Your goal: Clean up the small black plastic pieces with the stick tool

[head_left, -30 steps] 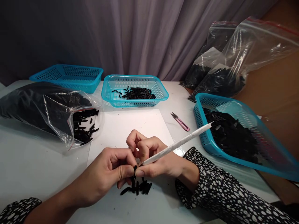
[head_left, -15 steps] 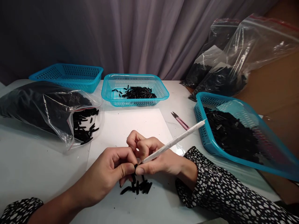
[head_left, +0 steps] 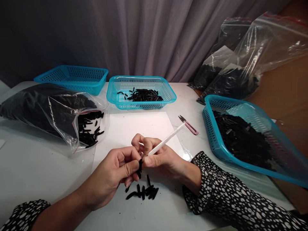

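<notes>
Trainee: Where is the black strip [head_left: 140, 167], and how are the fingers set?

Technician: The strip stands nearly upright between the hands, above the tabletop [head_left: 168, 213]. The left hand [head_left: 117, 171] pinches it between thumb and bent index finger, with no gap visible. The right hand [head_left: 165, 158] closes its thumb and fingers on a slim white stick [head_left: 166, 140], pen-fashion; the stick's near end is hidden, so its contact with the strip cannot be confirmed.

Trainee: How will the strip handle?

Technician: Expect it to be light, fairly soft and not slippery, judging by its matt surface. Avoid hard bending. Grip across the narrow width near the upper end, leaving the lower end free.

Trainee: Appearance?

Technician: Short, narrow, dull black, slightly uneven along the edges; finer detail is too small to tell. Similar loose strips [head_left: 143, 192] lie below the hands.
</notes>
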Tool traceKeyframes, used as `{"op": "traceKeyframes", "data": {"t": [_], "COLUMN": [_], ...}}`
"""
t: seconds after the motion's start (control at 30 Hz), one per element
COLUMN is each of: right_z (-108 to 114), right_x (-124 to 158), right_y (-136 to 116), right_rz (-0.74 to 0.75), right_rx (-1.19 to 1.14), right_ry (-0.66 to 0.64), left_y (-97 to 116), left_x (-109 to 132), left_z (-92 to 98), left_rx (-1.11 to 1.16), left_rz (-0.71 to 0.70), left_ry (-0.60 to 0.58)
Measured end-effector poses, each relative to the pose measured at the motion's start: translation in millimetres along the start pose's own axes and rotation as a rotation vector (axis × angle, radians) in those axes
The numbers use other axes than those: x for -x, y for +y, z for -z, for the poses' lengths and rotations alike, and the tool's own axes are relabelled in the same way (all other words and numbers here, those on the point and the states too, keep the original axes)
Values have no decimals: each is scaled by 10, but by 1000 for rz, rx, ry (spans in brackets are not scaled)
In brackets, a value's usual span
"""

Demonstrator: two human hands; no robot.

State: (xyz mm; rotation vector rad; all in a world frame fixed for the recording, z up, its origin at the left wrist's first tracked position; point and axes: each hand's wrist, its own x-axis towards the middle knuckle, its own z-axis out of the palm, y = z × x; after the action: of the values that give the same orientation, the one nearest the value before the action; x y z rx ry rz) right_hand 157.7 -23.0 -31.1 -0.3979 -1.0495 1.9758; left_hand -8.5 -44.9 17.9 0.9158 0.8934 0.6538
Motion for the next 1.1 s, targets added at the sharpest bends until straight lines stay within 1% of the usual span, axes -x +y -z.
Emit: {"op": "traceKeyframes", "data": {"t": [0.1,0.2,0.33,0.57,0.73,0.83,0.9,0.93,1.03,1.07,1.1], "right_z": [-30,-47,-61,-86,-103,-91,-68,-51,7,26,41], "right_x": [-12,-19,-15,3,3,-4,-11,-15,-26,-29,-34], "right_y": [41,50,37,4,-42,-58,-59,-57,-50,-47,-45], "right_rz": [-34,-48,-55,-30,-62,-18,36,56,73,67,60], "right_rx": [-112,-165,-173,-155,-125,-110,-59,-2,238,307,362], "right_ry": [27,32,41,97,114,151,200,231,306,314,315], "left_y": [26,27,19,-7,2,24,31,28,-17,-40,-62], "left_x": [22,42,32,21,30,19,20,26,65,81,94], "left_z": [-12,-9,8,33,29,41,63,78,125,139,152], "left_rx": [43,80,123,140,125,89,-36,-168,-695,-828,-910], "left_rz": [41,59,70,96,116,131,141,143,156,169,187], "left_ry": [30,35,25,9,8,29,5,-28,-169,-209,-236]}}
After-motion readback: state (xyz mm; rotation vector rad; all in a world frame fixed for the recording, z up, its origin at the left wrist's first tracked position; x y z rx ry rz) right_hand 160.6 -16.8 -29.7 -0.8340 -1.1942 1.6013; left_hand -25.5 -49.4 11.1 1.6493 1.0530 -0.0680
